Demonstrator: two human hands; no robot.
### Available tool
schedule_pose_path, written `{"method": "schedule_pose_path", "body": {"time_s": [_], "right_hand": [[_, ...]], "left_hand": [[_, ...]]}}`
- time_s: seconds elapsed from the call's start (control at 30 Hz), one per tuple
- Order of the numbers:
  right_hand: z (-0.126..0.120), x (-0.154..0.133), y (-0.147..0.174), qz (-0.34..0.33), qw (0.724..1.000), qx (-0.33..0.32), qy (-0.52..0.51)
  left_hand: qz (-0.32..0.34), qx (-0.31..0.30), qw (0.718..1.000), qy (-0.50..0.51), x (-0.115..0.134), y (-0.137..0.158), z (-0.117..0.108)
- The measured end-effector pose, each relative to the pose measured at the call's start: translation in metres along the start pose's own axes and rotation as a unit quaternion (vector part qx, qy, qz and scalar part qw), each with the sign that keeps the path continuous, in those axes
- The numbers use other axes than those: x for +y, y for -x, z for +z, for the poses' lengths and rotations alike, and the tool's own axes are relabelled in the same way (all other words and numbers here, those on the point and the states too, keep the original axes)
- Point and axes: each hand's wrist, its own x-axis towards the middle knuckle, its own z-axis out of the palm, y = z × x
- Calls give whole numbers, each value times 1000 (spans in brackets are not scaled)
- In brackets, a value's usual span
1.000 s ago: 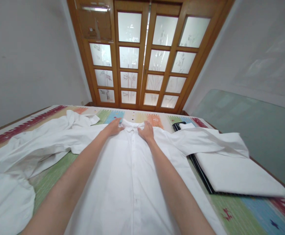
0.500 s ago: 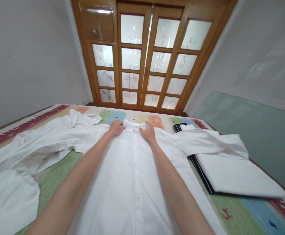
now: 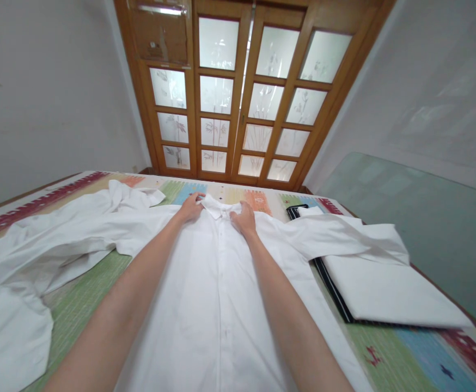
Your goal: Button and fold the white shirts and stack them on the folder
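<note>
Shirt, white (image 3: 193,294): lies front up on a patterned cover (image 3: 86,283), collar (image 3: 212,207) at its far end, button placket running down the middle toward the wearer. The shirt serves as reference for all positions below.

Left hand (image 3: 191,207): at the left side of the shirt's collar, fingers curled in, pinching the collar edge; exact fingertip contact partly hidden. Right hand (image 3: 244,218): at the right side of the same collar, thumb and forefinger close together with collar fabric between them. Both forearms reach across the shirt's front.

Left of shirt: rumpled white fabric (image 3: 13,326); cannot tell where the sleeve ends within it. Right of shirt: folded white cloth (image 3: 393,291) over a black striped cloth (image 3: 333,294), the right sleeve lying across its far part. Beyond shirt, well apart: wood-framed glazed doors (image 3: 193,120).
</note>
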Motion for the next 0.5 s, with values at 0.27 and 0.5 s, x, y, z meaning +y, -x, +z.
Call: {"method": "schedule_pose_path", "body": {"time_s": [0.27,0.5], "right_hand": [[-1,-1,0,0,998,12,65],[3,0,2,15,996,27,88]], "left_hand": [[-64,48,991,-107,5,11,-1],[-10,130,974,-187,40,62,8]]}}
